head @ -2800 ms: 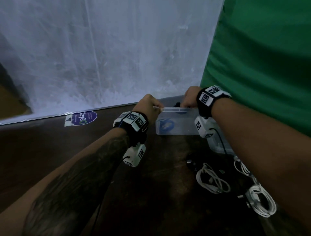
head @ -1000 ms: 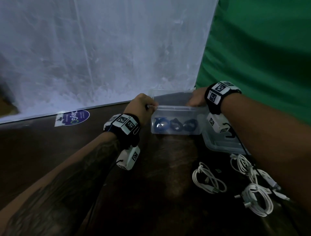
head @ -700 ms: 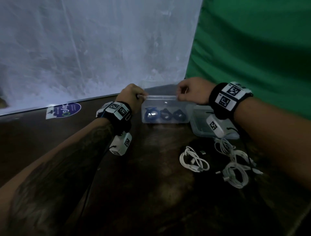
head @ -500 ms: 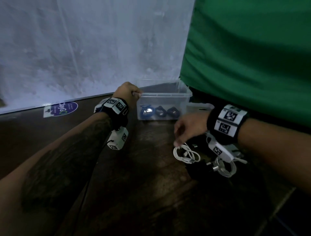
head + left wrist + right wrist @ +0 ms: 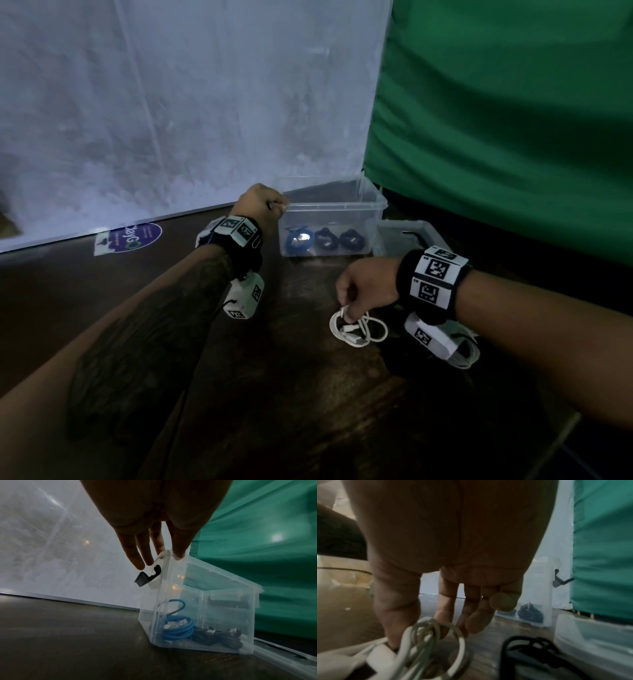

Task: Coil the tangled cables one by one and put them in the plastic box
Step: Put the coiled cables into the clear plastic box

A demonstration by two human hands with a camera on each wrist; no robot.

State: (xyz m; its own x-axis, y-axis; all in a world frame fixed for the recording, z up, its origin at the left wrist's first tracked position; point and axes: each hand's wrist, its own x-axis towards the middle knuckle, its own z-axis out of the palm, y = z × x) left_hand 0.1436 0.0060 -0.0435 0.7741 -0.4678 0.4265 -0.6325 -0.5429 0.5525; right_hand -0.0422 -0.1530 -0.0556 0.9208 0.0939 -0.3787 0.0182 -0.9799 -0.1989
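While left hand [image 5: 261,205] grips plastic box [image 5: 373,219] rim, right hand [image 5: 366,286] pinches white cable [image 5: 359,330] beside lid [image 5: 404,229].

right hand [image 5: 368,286] left box [image 5: 332,219], now pinching white cable [image 5: 358,330]

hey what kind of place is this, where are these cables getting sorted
Probably a makeshift recording set, not a home or office. A green cloth backdrop hangs beside white plastic sheeting, both behind a dark wooden table. Both wrists wear marker-tagged bands.
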